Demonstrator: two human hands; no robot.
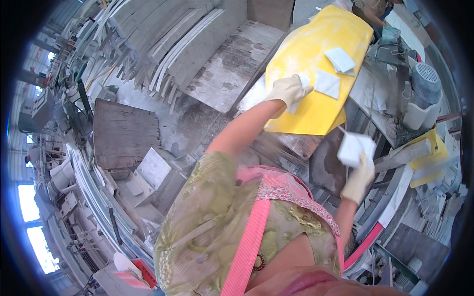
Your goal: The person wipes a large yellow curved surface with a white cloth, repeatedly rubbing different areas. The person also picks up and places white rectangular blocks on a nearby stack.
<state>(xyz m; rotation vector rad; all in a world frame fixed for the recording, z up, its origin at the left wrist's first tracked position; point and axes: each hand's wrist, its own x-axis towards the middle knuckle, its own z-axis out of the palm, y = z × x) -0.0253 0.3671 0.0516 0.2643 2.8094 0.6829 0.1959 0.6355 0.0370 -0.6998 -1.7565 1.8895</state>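
My left hand (288,92), in a cream glove, is closed over the yellow sheet (301,121). White edges of a piece (294,106) show beside its fingers; the glove hides most of it, so its kind is unclear. To the right of that hand a square white marble tile (327,84) lies flat on the sheet. Farther off, two more such tiles (339,60) lie overlapping. My right hand (359,181), gloved too, is closed on a white marble tile (356,149) with grey veins. It holds this tile up, apart from the sheet, near its right front corner.
Long grey slabs (187,44) lean in a stack at the far left. A grey motor (427,81) with a vented cap stands on the right. Another person's arm (373,16) shows beyond the sheet. Offcuts and a dark board (123,133) lie on the left.
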